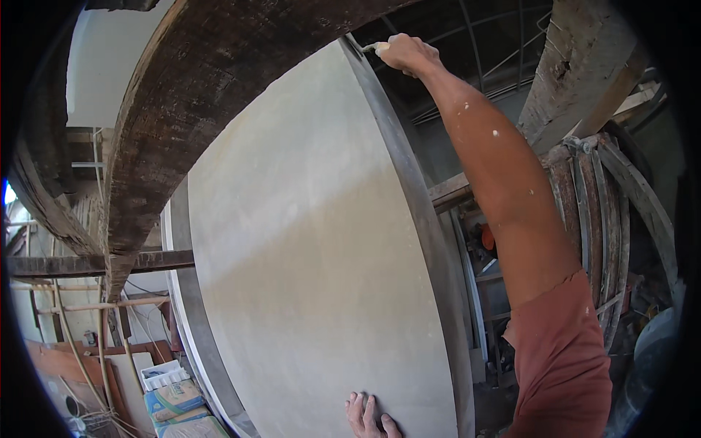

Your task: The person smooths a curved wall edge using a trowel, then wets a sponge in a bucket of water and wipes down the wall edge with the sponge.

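**Grey panel point(314, 241): broad face looked near done, far right edge in work**

Near left: white tray point(163, 374) by stacked bags point(174, 400). Dark beam point(168, 109) arched across left, hiding the panel's far left edge; contact unclear. Panel stood mid-scene, tall.

Left hand point(371, 422) rested at the panel's near end, fingers loosely spread on the face, nothing visibly grasped; palm partly out of view. Right hand point(410, 55) reached to the far right corner, fingers clenched round a slim tool point(369, 48) at the edge; tool mostly hidden.

Progress, my read: broad face smoothed over; the edge and darker right side probably left to finish. Couldn't judge behind the beam.
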`<control>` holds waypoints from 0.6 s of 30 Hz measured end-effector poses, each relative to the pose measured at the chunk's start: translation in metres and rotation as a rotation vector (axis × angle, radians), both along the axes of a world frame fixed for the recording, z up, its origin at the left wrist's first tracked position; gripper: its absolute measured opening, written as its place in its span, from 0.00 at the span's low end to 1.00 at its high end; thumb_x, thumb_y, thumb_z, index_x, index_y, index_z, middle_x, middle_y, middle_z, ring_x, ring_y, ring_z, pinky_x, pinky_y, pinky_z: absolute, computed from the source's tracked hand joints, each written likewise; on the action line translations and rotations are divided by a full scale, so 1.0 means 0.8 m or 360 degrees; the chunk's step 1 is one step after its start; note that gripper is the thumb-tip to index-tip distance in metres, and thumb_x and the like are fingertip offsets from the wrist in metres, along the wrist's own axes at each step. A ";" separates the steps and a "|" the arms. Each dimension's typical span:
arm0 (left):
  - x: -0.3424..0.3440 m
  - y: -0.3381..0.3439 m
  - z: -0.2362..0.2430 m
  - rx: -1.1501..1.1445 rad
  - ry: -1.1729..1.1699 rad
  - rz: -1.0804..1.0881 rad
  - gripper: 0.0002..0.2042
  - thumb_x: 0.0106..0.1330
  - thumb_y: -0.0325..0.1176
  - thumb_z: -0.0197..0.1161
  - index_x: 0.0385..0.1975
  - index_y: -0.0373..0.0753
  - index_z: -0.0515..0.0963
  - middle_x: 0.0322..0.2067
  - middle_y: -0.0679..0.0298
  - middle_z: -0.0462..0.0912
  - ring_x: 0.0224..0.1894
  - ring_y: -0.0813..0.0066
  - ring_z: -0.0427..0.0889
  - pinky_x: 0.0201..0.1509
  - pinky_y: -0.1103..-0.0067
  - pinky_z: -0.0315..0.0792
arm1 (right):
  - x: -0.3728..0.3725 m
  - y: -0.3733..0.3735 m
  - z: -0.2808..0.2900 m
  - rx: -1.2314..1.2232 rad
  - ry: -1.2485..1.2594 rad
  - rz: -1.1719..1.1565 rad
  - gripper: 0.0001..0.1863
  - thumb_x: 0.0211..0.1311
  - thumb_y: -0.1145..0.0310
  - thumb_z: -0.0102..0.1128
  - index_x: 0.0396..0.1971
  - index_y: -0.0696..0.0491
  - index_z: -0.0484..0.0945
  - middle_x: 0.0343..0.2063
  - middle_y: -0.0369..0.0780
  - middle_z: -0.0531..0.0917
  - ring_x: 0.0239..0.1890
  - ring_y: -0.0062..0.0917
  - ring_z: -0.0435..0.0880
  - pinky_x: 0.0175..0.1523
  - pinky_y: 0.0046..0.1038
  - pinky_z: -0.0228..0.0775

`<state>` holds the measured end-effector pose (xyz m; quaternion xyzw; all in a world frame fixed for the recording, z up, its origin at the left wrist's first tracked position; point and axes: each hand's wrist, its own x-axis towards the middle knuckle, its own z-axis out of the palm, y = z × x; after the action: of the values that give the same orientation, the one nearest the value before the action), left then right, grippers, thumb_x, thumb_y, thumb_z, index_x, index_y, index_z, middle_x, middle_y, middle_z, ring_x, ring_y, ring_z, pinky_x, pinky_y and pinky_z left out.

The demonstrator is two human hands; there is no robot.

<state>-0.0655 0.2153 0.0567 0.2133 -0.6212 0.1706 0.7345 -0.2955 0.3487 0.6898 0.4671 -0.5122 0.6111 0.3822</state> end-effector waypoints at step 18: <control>-0.005 0.014 0.004 0.0029 0.0045 0.0027 0.21 0.71 0.28 0.51 0.62 0.31 0.74 0.64 0.42 0.70 0.69 0.42 0.66 0.75 0.53 0.57 | -0.020 -0.022 0.007 -0.0288 0.0271 -0.0098 0.25 0.66 0.44 0.54 0.59 0.39 0.80 0.50 0.45 0.87 0.56 0.42 0.84 0.60 0.44 0.72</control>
<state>-0.0696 0.2264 0.0601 0.2276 -0.6105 0.1682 0.7398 -0.3117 0.3313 0.6957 0.4649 -0.4346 0.6010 0.4834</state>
